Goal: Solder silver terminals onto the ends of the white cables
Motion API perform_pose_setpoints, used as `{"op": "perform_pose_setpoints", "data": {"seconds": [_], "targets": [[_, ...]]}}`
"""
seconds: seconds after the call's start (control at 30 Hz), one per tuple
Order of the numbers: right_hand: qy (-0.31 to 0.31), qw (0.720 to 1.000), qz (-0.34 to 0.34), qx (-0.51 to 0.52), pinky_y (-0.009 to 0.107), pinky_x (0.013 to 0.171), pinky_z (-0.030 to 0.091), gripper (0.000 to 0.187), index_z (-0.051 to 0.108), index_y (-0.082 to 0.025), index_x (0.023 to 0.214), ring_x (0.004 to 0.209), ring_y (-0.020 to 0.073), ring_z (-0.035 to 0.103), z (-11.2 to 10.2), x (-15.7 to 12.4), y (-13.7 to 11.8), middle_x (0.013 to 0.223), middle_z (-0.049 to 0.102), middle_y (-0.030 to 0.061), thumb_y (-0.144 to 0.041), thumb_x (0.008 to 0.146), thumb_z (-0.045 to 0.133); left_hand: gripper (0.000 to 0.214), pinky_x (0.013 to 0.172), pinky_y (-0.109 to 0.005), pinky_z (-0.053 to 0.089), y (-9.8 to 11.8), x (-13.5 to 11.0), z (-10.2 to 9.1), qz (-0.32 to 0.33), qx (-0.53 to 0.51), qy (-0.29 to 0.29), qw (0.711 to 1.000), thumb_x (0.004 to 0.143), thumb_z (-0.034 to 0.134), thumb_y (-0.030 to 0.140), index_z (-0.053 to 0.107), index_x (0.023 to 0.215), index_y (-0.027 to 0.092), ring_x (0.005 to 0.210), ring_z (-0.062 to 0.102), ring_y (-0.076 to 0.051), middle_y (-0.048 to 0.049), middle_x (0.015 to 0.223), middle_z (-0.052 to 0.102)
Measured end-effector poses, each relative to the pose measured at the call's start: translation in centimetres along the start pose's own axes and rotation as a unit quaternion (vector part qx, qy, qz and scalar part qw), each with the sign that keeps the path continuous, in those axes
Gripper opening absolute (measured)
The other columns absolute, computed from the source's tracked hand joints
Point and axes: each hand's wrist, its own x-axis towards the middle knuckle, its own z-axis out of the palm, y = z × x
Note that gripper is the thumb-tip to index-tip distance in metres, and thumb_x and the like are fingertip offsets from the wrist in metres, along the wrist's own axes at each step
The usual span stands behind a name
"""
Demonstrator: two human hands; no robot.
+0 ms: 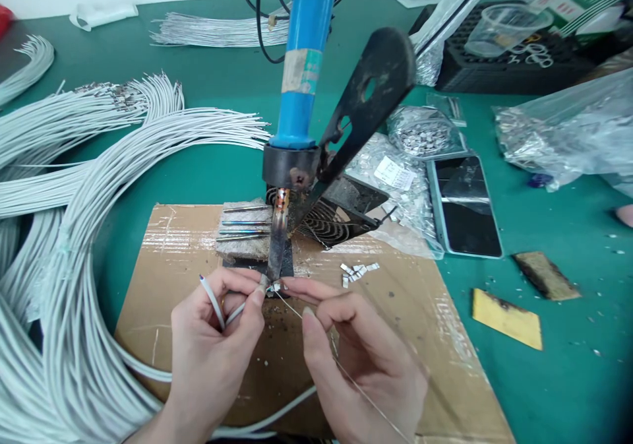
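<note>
Left hand (217, 338) pinches white round insulated cable (211, 299), right hand (363, 358) pinches thin silvery solder wire (289, 305), small silvery metal tab (276, 287) between their fingertips under blue-handled soldering iron (295, 117), joint apparently partway, loose flat silvery tabs (357, 273) beyond right fingers likely left.

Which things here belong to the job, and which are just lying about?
Likely the job's:
white cable in the left hand
thin wire in the right hand
blue-handled iron
small metal pieces

Seemingly just lying about:
phone
clear plastic cup
</note>
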Motion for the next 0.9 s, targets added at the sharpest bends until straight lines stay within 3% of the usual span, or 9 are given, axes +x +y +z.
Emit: {"op": "perform_pose_setpoints", "data": {"seconds": [0.2, 0.4, 0.5, 0.6, 0.7, 0.73, 0.83, 0.9], "targets": [[-0.003, 1.0, 0.007, 0.017, 0.029, 0.088, 0.059, 0.021, 0.056, -0.025, 0.076, 0.104, 0.0196, 0.079, 0.0, -0.1, 0.1, 0.108, 0.082, 0.0008, -0.013, 0.09, 0.066, 0.011, 0.046, -0.012, 0.047, -0.4, -0.1, -0.4, -0.013, 0.018, -0.017, 1.0, 0.077, 0.077, 0.02, 0.072, 0.067, 0.018, 0.05, 0.059, -0.007, -0.0027, 0.077, 0.079], [-0.009, 0.999, 0.022, 0.027, 0.035, 0.088, 0.059, 0.022, 0.057, -0.024, 0.076, 0.103, 0.023, 0.078, 0.2, -0.5, 0.1, 0.108, 0.082, 0.0062, -0.017, 0.095, 0.063, 0.008, 0.051, -0.014, 0.049, -1.2, -0.4, -0.9, -0.043, 0.016, -0.055, 0.997, 0.081, 0.078, 0.021, 0.074, 0.075, 0.018, 0.056, 0.062, -0.008, -0.0038, 0.086, 0.079], [0.046, 0.997, 0.038, 0.044, 0.036, 0.084, 0.062, 0.015, 0.063, -0.025, 0.084, 0.094, 0.0221, 0.079, -0.9, -0.1, 0.2, 0.102, 0.082, 0.0052, -0.024, 0.099, 0.065, 0.011, 0.051, -0.015, 0.047, -1.2, -0.9, -0.8, -0.062, 0.004, -0.044, 0.997, 0.079, 0.079, 0.021, 0.073, 0.07, 0.017, 0.056, 0.06, -0.009, -0.0037, 0.084, 0.077], [0.156, 0.983, 0.047, 0.078, 0.03, 0.063, 0.06, 0.014, 0.073, -0.025, 0.088, 0.067, 0.0166, 0.071, -4.8, 0.6, 0.9, 0.077, 0.073, 0.001, -0.037, 0.096, 0.073, 0.013, 0.05, -0.017, 0.043, -0.8, -1.7, -0.4, -0.082, -0.008, -0.017, 0.996, 0.077, 0.079, 0.024, 0.072, 0.067, 0.018, 0.056, 0.055, -0.008, -0.0032, 0.084, 0.075], [0.173, 0.972, 0.085, 0.132, 0.034, 0.06, 0.058, 0.051, 0.08, -0.022, 0.07, 0.064, 0.0172, 0.067, -11.4, 0.9, 2.1, 0.066, 0.065, 0.0079, -0.06, 0.098, 0.06, 0.014, 0.051, -0.018, 0.045, -0.7, -2.6, -0.2, -0.092, -0.017, -0.032, 0.995, 0.077, 0.079, 0.027, 0.071, 0.067, 0.019, 0.057, 0.056, -0.01, -0.0037, 0.085, 0.075], [0.188, 0.969, 0.089, 0.13, 0.033, 0.06, 0.057, 0.055, 0.082, -0.023, 0.07, 0.064, 0.0162, 0.068, -13.9, 0.8, 2.6, 0.064, 0.064, 0.0085, -0.062, 0.099, 0.057, 0.014, 0.054, -0.018, 0.049, -0.8, -3.0, -0.3, -0.093, -0.023, -0.042, 0.995, 0.077, 0.079, 0.027, 0.071, 0.067, 0.019, 0.06, 0.06, -0.011, -0.004, 0.085, 0.075], [0.201, 0.974, 0.094, 0.037, 0.034, 0.056, 0.055, 0.056, 0.084, -0.028, 0.068, 0.057, 0.0143, 0.069, -20.7, -0.3, 3.9, 0.058, 0.067, 0.0057, -0.067, 0.096, 0.055, 0.015, 0.066, -0.019, 0.057, -1.6, -4.3, -0.4, -0.105, -0.041, -0.083, 0.99, 0.075, 0.08, 0.027, 0.07, 0.067, 0.02, 0.072, 0.07, -0.015, -0.0046, 0.084, 0.075], [0.225, 0.969, 0.1, -0.03, 0.035, 0.056, 0.056, 0.046, 0.084, -0.027, 0.067, 0.057, 0.0178, 0.073, -24.2, -1.2, 4.4, 0.061, 0.074, 0.0075, -0.061, 0.092, 0.064, 0.017, 0.07, -0.019, 0.058, -2.5, -5.2, -0.5, -0.113, -0.046, -0.128, 0.984, 0.076, 0.081, 0.028, 0.069, 0.066, 0.02, 0.074, 0.073, -0.016, -0.0046, 0.083, 0.077]]}}
